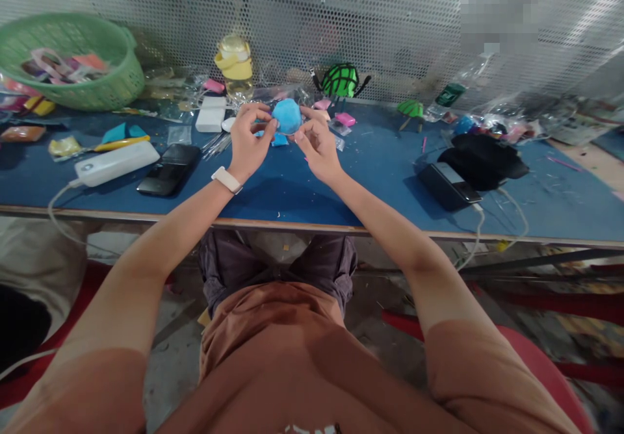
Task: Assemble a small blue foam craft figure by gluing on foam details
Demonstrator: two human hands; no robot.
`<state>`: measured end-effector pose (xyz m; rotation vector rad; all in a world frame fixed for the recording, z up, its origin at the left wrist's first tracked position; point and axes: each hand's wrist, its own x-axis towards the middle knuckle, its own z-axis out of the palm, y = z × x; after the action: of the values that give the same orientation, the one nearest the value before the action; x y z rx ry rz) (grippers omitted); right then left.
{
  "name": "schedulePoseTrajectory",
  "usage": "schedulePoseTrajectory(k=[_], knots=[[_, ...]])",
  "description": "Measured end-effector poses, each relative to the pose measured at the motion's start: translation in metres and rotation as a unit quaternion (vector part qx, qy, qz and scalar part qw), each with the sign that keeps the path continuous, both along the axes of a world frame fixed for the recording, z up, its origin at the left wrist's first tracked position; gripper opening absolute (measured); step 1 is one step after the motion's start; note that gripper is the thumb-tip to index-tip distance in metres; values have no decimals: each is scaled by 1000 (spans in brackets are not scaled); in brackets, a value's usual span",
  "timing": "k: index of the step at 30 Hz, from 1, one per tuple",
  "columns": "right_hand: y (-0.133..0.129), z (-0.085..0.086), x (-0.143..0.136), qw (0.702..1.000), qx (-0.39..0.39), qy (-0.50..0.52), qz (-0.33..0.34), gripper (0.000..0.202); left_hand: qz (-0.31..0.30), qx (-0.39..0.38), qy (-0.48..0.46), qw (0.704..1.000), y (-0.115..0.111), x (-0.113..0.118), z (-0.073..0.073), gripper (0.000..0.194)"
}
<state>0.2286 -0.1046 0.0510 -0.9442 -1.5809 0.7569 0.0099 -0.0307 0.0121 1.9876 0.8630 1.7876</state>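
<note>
Between my hands, above the blue tabletop (292,193), is a rounded light-blue piece that looks like modelling clay (287,115). My left hand (252,134) pinches its left edge with thumb and fingers. On the other side my right hand (318,143) has its fingertips closed on the lower right edge. Just below the piece a smaller bit of blue material (279,140) shows, partly hidden by the hands. Pink lumps (345,119) lie to the right of my right hand. A bundle of thin wires or sticks (216,145) rests left of my left hand.
A green basket (97,89) stands at the back left, near a yellow-lidded bottle (234,63). A white power bank (117,162) and a black phone (169,169) lie on the left. Green-and-black model (340,80) stands behind; a black device (448,186) sits right.
</note>
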Motion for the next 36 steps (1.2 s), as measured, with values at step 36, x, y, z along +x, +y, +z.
schedulePoseTrajectory(k=[36], knots=[[55, -26, 20, 971, -89, 204, 91, 59, 3, 99, 142, 985, -8, -5, 11, 60]])
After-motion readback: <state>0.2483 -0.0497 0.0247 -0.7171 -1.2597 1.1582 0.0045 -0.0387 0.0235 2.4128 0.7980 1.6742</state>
